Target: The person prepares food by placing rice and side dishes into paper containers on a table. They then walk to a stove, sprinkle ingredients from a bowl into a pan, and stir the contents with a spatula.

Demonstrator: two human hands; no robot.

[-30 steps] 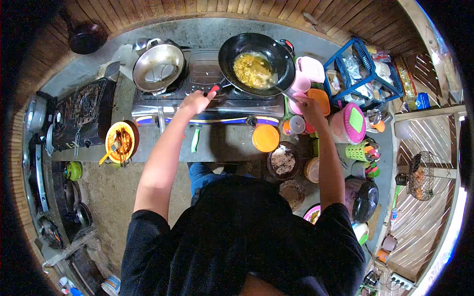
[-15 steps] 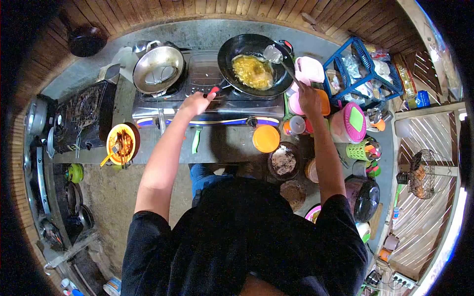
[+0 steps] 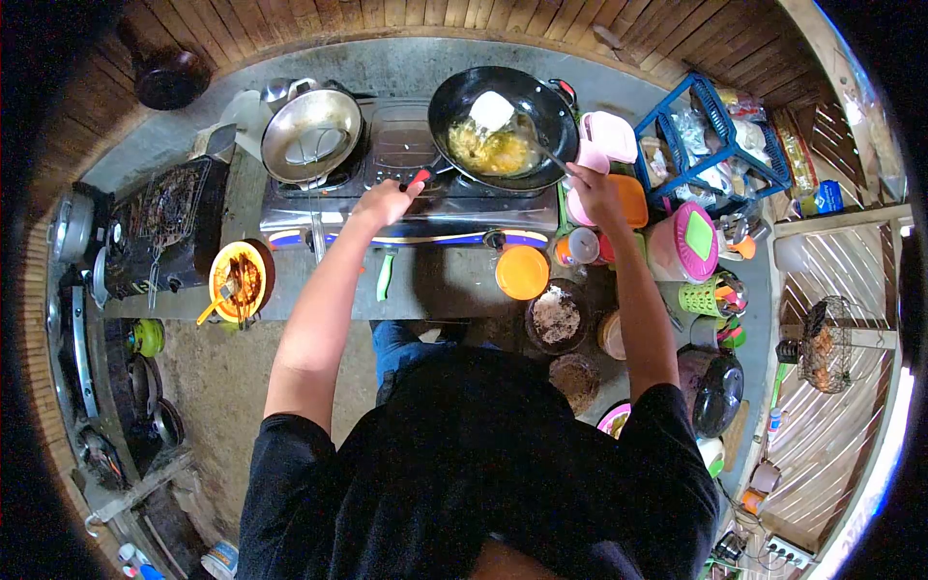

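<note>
A black wok (image 3: 449,92) sits on the right burner of the stove, with a yellow, egg-like mixture (image 3: 488,150) in its bottom. My left hand (image 3: 384,203) is closed around the wok's handle (image 3: 418,180), which has a red part by my thumb. Closed on the handle of a metal spatula (image 3: 553,157), my right hand (image 3: 597,193) is at the wok's right side. The spatula's blade (image 3: 493,111) looks bright white with glare and lies over the far part of the mixture.
A steel pan (image 3: 280,145) stands on the left burner of the stove (image 3: 387,227). Nearby are a green-handled utensil (image 3: 385,277), an orange lid (image 3: 521,273), a bowl of white powder (image 3: 556,314) and an orange bowl (image 3: 220,271). Containers and a blue basket (image 3: 710,121) crowd the right.
My right hand has moved slightly left, and the spatula blade has swung from the wok's right side to over the mixture. The mixture looks shifted. My left hand stays on the wok handle.
</note>
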